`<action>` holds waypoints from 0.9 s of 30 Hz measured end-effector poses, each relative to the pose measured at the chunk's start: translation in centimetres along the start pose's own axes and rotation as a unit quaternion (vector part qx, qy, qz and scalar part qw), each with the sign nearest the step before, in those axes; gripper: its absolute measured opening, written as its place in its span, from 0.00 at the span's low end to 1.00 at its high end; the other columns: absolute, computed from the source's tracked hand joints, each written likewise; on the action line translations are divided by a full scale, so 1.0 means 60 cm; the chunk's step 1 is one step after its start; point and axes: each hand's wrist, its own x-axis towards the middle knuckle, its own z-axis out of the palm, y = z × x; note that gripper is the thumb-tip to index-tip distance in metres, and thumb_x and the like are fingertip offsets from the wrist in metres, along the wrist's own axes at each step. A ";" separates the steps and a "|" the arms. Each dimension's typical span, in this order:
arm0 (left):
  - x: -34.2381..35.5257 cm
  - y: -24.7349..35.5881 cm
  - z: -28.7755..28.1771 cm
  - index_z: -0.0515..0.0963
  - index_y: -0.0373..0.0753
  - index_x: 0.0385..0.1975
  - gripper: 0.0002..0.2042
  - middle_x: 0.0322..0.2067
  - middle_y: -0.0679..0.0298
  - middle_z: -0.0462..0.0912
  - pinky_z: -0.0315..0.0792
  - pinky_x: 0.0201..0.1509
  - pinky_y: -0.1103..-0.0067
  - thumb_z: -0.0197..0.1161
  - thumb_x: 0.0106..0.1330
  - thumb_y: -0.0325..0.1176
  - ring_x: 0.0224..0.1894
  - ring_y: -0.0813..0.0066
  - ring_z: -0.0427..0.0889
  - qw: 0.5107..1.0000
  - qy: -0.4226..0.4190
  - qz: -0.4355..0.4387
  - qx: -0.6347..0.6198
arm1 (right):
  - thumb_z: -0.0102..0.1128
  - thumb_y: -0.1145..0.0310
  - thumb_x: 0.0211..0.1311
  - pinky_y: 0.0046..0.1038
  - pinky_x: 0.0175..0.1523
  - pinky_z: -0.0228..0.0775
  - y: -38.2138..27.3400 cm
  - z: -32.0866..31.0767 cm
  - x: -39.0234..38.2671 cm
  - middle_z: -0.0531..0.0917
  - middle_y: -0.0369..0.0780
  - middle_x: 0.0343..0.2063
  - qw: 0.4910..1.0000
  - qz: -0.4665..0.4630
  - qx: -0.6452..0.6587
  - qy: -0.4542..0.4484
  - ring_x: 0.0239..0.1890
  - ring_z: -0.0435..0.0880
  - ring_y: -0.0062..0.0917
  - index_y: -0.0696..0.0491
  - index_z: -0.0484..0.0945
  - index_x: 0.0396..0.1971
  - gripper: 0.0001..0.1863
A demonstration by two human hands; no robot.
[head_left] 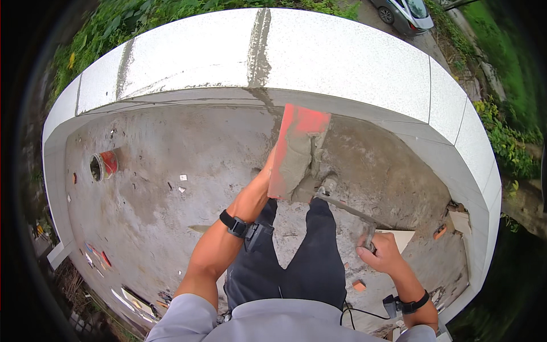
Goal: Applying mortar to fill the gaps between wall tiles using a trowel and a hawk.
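Observation:
A red plasterer's hawk [289, 122] is held up in front of me, tilted, with wet grey mortar [297, 157] spread over its face. My left hand [271, 164] supports it from behind; the board hides most of the fingers. Lower and to the right, my right hand [380, 251] is closed round the handle of a steel trowel [347, 210]. The trowel's long narrow blade points up and left, its tip end close to the hawk's lower edge. Whether blade and hawk touch, I cannot tell.
A low curved wall [347, 60] with a pale speckled top rings the floor; one joint [259, 51] is smeared grey. A red bucket [109, 163] lies left. Orange brick pieces [439, 231] and tools [99, 256] are scattered about. A car [403, 16] stands beyond the wall.

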 end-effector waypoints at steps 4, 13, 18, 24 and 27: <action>0.041 -0.037 0.116 0.67 0.38 0.61 0.25 0.49 0.58 0.77 0.79 0.48 0.69 0.45 0.74 0.51 0.45 0.67 0.81 0.999 -0.017 0.034 -0.028 | 0.69 0.62 0.48 0.31 0.22 0.67 0.059 -0.048 -0.026 0.76 0.40 0.15 0.977 -0.065 -0.205 -0.008 0.16 0.76 0.35 0.56 0.80 0.28 0.13; 0.072 -0.101 0.335 0.69 0.38 0.56 0.23 0.44 0.62 0.77 0.78 0.43 0.71 0.45 0.74 0.51 0.41 0.70 0.80 0.989 0.084 0.116 0.042 | 0.69 0.60 0.48 0.35 0.22 0.69 0.139 -0.213 -0.090 0.75 0.39 0.17 0.959 -0.104 -0.260 0.052 0.17 0.78 0.35 0.54 0.81 0.28 0.14; 0.089 -0.133 0.362 0.68 0.37 0.58 0.25 0.46 0.61 0.77 0.78 0.44 0.72 0.44 0.74 0.52 0.43 0.70 0.81 0.991 0.016 0.108 0.075 | 0.69 0.59 0.46 0.36 0.21 0.66 0.179 -0.249 -0.114 0.75 0.41 0.17 0.954 -0.105 -0.274 0.063 0.18 0.76 0.38 0.54 0.81 0.28 0.15; 0.084 -0.159 0.381 0.72 0.34 0.53 0.23 0.44 0.62 0.77 0.75 0.45 0.76 0.44 0.75 0.49 0.42 0.75 0.78 0.929 -0.038 0.210 0.303 | 0.78 0.60 0.29 0.34 0.28 0.70 0.203 -0.292 -0.107 0.73 0.41 0.20 0.951 -0.151 -0.238 0.126 0.24 0.77 0.36 0.56 0.76 0.24 0.23; 0.071 -0.164 0.394 0.74 0.33 0.47 0.20 0.39 0.63 0.78 0.72 0.43 0.79 0.51 0.72 0.47 0.40 0.79 0.76 0.868 -0.032 0.287 0.404 | 0.73 0.64 0.33 0.33 0.29 0.68 0.197 -0.315 -0.102 0.73 0.41 0.22 0.929 -0.199 -0.289 0.114 0.25 0.76 0.35 0.58 0.74 0.22 0.19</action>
